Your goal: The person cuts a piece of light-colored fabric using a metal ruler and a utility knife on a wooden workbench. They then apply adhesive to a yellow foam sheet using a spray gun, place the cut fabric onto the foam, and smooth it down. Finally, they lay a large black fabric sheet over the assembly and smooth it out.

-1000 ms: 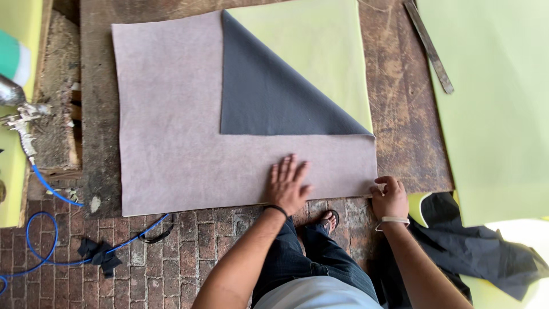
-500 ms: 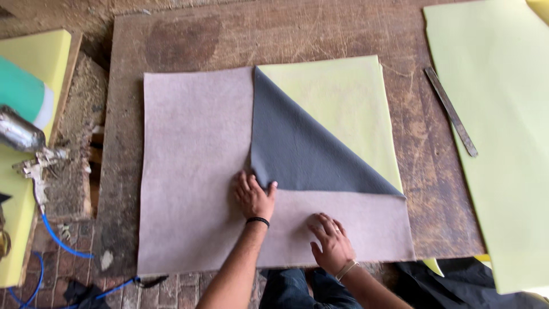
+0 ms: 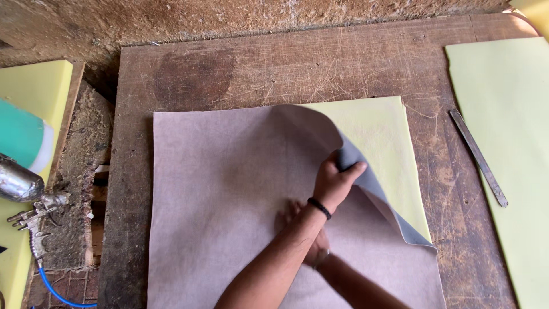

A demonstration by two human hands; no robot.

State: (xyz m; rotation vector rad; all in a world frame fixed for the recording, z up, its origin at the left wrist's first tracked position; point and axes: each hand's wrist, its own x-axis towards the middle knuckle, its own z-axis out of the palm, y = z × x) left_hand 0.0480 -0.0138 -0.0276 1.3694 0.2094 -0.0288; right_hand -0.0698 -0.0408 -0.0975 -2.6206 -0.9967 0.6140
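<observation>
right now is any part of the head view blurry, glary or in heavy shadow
In the head view, daylight is soft and even, with no glare on the wooden table. The right hand, pressing the pinkish fabric under the left forearm, is smeared with motion blur; the left hand gripping the folded corner is sharper. The metal strip is crisp. A soft shadow sits under the lifted flap.

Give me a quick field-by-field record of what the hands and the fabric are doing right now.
left hand: grips the folded-back corner of the fabric, lifted off the foam
right hand: flat on the fabric, partly hidden under the left forearm
fabric: pinkish-grey, dark grey underside showing at the fold
foam sheet: pale yellow, partly uncovered beneath the fabric
table: worn wood
metal strip: lies right of the foam sheet
spray gun: at left edge, blue hose
</observation>
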